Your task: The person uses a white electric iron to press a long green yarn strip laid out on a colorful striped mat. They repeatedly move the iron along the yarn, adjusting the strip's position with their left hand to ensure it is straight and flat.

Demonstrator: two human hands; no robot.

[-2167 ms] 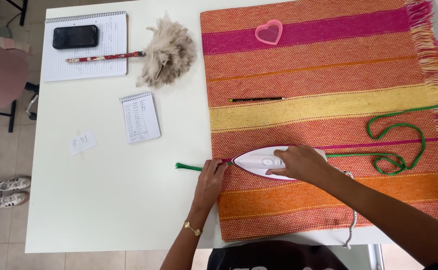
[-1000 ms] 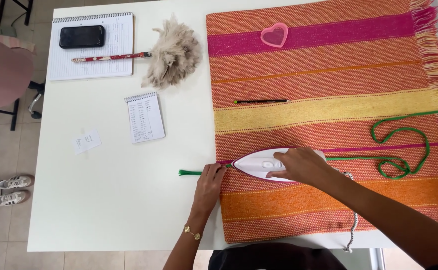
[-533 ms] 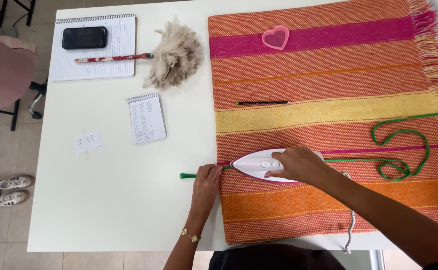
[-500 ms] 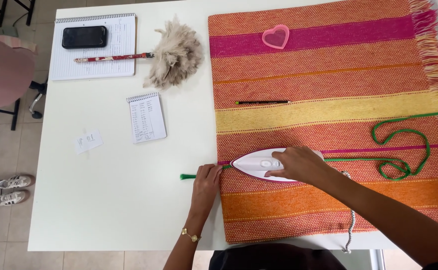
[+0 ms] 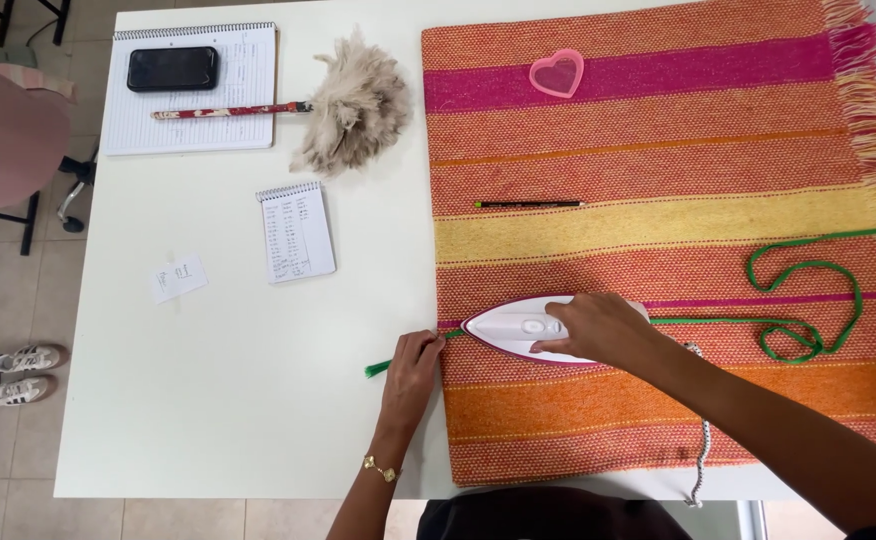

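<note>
Striped cloth (image 5: 658, 150) covers white table (image 5: 238, 400); right hand (image 5: 598, 328) grips iron (image 5: 523, 328), left hand (image 5: 413, 362) pins ribbon (image 5: 808, 300).

My one camera sits on my head and looks almost straight down on the white table (image 5: 238, 400), from well above, so nearly the whole top fits. My body is at 6 o'clock, the far table edge at 12. The striped cloth (image 5: 658, 130) fills 1 to 5 o'clock, floor shows at 9
</note>
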